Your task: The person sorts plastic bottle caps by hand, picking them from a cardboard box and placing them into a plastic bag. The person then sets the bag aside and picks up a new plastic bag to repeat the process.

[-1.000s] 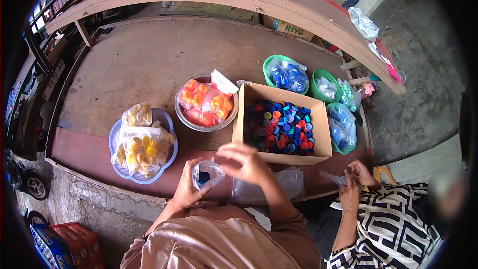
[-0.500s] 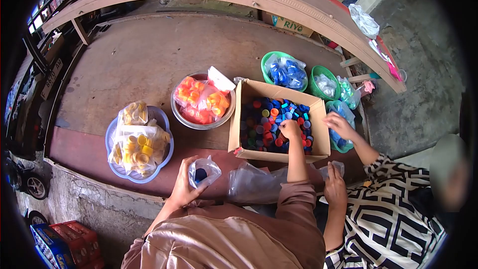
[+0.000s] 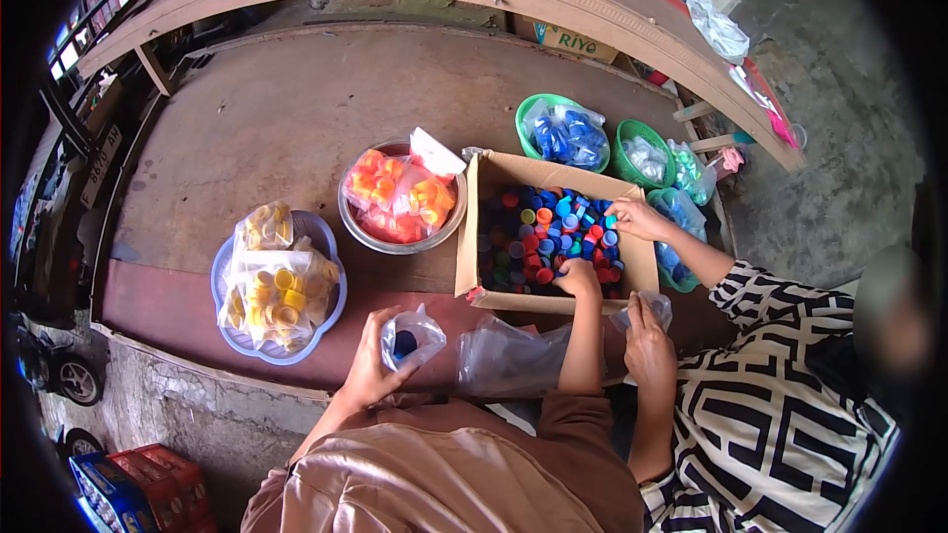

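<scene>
Your left hand (image 3: 365, 367) has its grip around a clear plastic bag (image 3: 429, 334), bottom center of the frame, mouth open; thin floppy stuff, so I'd pinch near the rim. The dark blue cap (image 3: 405, 342) inside looks light, stiff. Right of that, your right hand (image 3: 581, 279) dips fingers-down into the cardboard box (image 3: 637, 259); can't tell if that grip's got anything.

The left forearm (image 3: 331, 422) angles toward 1 o'clock, its left hand (image 3: 367, 363) half curled in a C-shaped grasp that opens toward 3 o'clock, fingers above, thumb below. The right forearm (image 3: 584, 341) points almost straight to 12 o'clock; the right hand (image 3: 581, 278) is at 2 o'clock from the left, back upward, fingers bent toward 10 o'clock.
</scene>
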`<state>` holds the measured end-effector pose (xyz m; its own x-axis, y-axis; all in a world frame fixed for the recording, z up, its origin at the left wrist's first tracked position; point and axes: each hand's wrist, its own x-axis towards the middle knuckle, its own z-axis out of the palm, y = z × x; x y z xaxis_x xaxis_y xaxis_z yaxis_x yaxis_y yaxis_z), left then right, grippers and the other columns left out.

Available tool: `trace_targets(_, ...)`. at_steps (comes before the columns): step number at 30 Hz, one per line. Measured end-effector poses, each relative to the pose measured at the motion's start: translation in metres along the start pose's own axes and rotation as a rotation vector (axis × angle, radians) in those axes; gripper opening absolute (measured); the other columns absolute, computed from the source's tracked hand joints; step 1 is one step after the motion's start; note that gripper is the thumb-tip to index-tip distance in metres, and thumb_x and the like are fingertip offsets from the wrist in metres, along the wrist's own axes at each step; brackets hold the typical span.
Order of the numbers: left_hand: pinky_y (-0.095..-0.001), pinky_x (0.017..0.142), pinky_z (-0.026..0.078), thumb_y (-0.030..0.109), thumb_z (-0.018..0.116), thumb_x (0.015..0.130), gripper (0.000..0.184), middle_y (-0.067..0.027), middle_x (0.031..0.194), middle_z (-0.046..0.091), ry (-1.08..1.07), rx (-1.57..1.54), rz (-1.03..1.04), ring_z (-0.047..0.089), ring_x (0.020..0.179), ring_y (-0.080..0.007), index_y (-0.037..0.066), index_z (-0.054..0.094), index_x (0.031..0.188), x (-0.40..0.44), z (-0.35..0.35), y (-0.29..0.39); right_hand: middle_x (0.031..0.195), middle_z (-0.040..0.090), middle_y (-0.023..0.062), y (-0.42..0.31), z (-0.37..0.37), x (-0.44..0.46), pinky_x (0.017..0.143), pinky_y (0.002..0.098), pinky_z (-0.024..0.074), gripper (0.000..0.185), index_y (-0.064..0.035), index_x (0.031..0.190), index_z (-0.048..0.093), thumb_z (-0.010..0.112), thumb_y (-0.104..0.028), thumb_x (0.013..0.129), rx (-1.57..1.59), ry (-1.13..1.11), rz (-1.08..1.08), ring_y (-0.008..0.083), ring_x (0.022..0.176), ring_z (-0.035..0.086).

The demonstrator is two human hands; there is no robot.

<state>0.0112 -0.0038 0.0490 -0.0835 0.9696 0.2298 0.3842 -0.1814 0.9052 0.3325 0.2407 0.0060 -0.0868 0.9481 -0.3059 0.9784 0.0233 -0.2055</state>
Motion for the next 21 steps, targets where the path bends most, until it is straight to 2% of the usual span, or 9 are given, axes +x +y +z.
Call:
trace_targets(1, -0.0402, 0.090, 0.040, 0.009, 0.073, 0.064, 0.069, -0.0205, 0.111, 0.045, -0.005, -0.010, 0.010, 0.048, 0.103, -0.0358, -0.001, 0.036, 0.121, 0.000, 0.001, 0.000, 0.082, 0.066, 0.0131, 0.008, 0.010, 0.008, 0.065, 0.0323, 0.0504, 0.028, -0.0022, 0.083, 0.066, 0.076, -0.021, 0.065, 0.146, 0.040, -0.029, 0.0196, 0.075, 0.065)
trace_targets(4, -0.0403, 0.090, 0.040, 0.009, 0.074, 0.064, 0.068, -0.0204, 0.110, 0.045, 0.004, -0.021, 0.018, 0.048, 0.103, -0.0355, -0.001, 0.036, 0.120, 0.000, 0.002, 0.001, 0.082, 0.067, 0.0084, 0.012, 0.012, 0.010, 0.062, 0.0242, 0.0481, 0.022, 0.0015, 0.089, 0.065, 0.068, -0.017, 0.077, 0.531, 0.038, -0.100, 0.0111, 0.071, 0.064)
trace_targets(8, -0.0400, 0.090, 0.041, 0.010, 0.074, 0.064, 0.069, -0.0202, 0.111, 0.045, 0.016, -0.012, 0.019, 0.048, 0.104, -0.0352, 0.000, 0.036, 0.120, -0.003, 0.001, -0.001, 0.091, 0.065, 0.0065, -0.019, -0.008, -0.014, 0.069, 0.0228, 0.0467, 0.029, -0.0005, 0.110, 0.058, 0.056, -0.017, 0.087, 0.948, -0.047, -0.211, 0.0130, 0.078, 0.064)
trace_targets(12, -0.0400, 0.090, 0.041, 0.009, 0.074, 0.064, 0.069, -0.0199, 0.111, 0.045, 0.018, -0.002, 0.027, 0.048, 0.104, -0.0354, 0.000, 0.036, 0.121, -0.004, 0.001, 0.000, 0.090, 0.064, 0.0075, -0.095, -0.017, -0.069, 0.068, 0.0241, 0.0475, 0.025, -0.0011, 0.106, 0.057, 0.062, -0.011, 0.083, 1.274, -0.029, -0.531, 0.0116, 0.079, 0.062)
trace_targets(14, -0.0401, 0.090, 0.041, 0.009, 0.074, 0.064, 0.069, -0.0199, 0.111, 0.045, 0.027, -0.006, 0.029, 0.048, 0.104, -0.0355, -0.001, 0.036, 0.121, -0.003, 0.003, 0.000, 0.088, 0.064, 0.0071, -0.135, -0.021, -0.109, 0.068, 0.0255, 0.0482, 0.022, -0.0014, 0.099, 0.058, 0.065, -0.009, 0.079, 1.077, -0.073, -0.658, 0.0112, 0.078, 0.061)
trace_targets(16, -0.0401, 0.090, 0.041, 0.009, 0.074, 0.063, 0.069, -0.0200, 0.111, 0.045, 0.024, -0.022, 0.029, 0.048, 0.104, -0.0356, -0.001, 0.036, 0.121, -0.003, 0.003, 0.000, 0.087, 0.065, 0.0080, -0.170, -0.013, -0.138, 0.068, 0.0274, 0.0487, 0.025, -0.0025, 0.098, 0.059, 0.068, -0.011, 0.076, 0.983, -0.020, -1.026, 0.0143, 0.075, 0.062)
trace_targets(18, -0.0402, 0.090, 0.041, 0.009, 0.074, 0.063, 0.070, -0.0201, 0.112, 0.045, 0.012, -0.048, 0.024, 0.048, 0.104, -0.0358, -0.001, 0.036, 0.121, -0.004, 0.001, 0.002, 0.088, 0.066, 0.0079, -0.186, -0.004, -0.163, 0.066, 0.0278, 0.0481, 0.025, -0.0046, 0.097, 0.062, 0.070, -0.010, 0.074, 0.645, -0.258, -0.990, 0.0158, 0.081, 0.063)
trace_targets(19, -0.0401, 0.090, 0.041, 0.009, 0.074, 0.063, 0.070, -0.0201, 0.112, 0.045, 0.008, -0.041, 0.028, 0.048, 0.104, -0.0356, -0.001, 0.036, 0.121, -0.005, 0.000, 0.001, 0.092, 0.064, 0.0078, -0.189, 0.008, -0.163, 0.065, 0.0276, 0.0470, 0.029, -0.0069, 0.099, 0.063, 0.073, -0.012, 0.072, 0.518, 0.029, -1.206, 0.0154, 0.081, 0.061)
trace_targets(21, -0.0400, 0.090, 0.041, 0.009, 0.075, 0.063, 0.070, -0.0200, 0.113, 0.045, 0.005, -0.029, 0.038, 0.049, 0.104, -0.0353, -0.001, 0.036, 0.121, -0.006, 0.001, 0.000, 0.092, 0.062, 0.0072, -0.186, -0.005, -0.159, 0.065, 0.0272, 0.0466, 0.029, -0.0071, 0.099, 0.063, 0.073, -0.014, 0.072, 0.695, -0.003, -1.092, 0.0147, 0.078, 0.058)
